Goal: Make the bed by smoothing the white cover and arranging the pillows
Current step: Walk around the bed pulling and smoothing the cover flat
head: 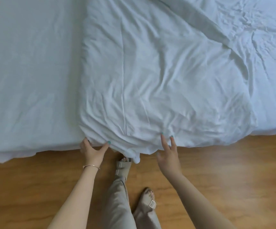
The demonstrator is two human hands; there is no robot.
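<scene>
The white cover (158, 83) lies rumpled across the middle and right of the bed (28, 71), its near edge bunched and hanging over the bed's near side, one fold dropping toward the floor (233, 171). Your left hand (91, 150) grips the cover's near-left corner, thumb and fingers spread around the bunched edge. Your right hand (168, 153) is loose, fingers straight, fingertips touching the cover's near edge. Hands are well apart. Bare sheet shows left of the cover. Your sandals (148, 202) stand on the wood floor.
</scene>
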